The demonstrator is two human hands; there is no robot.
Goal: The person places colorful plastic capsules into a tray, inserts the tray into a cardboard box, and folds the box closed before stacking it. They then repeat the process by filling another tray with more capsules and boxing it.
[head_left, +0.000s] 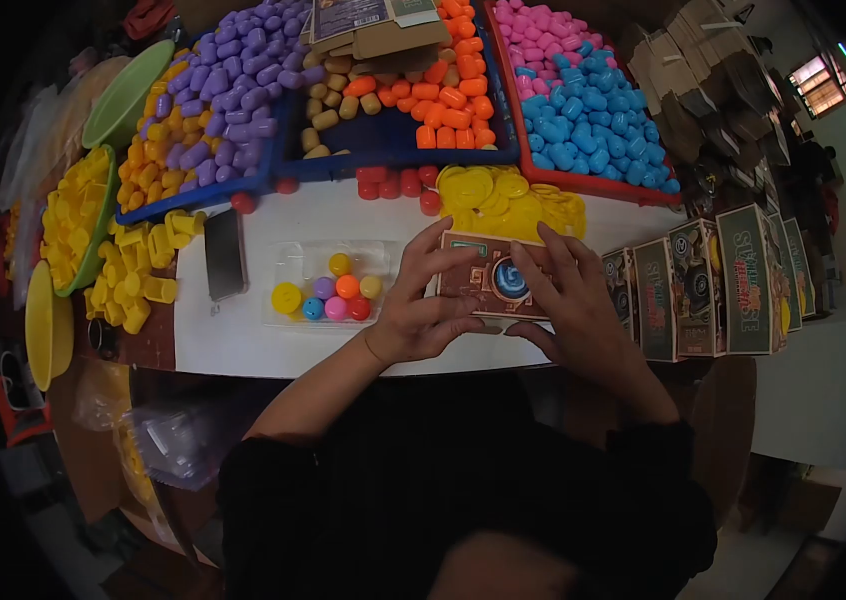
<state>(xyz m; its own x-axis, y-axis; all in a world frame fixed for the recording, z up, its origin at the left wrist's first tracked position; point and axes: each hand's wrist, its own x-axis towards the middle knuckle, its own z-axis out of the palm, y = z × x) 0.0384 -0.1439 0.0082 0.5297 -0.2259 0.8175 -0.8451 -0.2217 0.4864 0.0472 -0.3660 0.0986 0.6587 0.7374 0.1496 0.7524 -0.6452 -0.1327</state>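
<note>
while face-up, box (495, 282) lengthwise left-right

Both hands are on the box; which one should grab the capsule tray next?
Left, probably. The left hand holds the box at the end beside the tray; the right hand is on the far end and would have to cross.

1. The flat box (491, 283) is lying on the table (273, 345), the left hand (421, 310) gripping its nine o'clock edge and the right hand (573, 300) its three o'clock edge.
2. At nine o'clock, a shallow tray (288, 262) is holding small balls (338, 290).
3. Beyond it, a phone (224, 254) is lying.
4. At twelve o'clock, a pile of discs (508, 198) is sitting.
5. At three o'clock, standing boxes (703, 290) are lining up.
6. Bins (393, 160) are stretching behind, ten to two o'clock.
</note>
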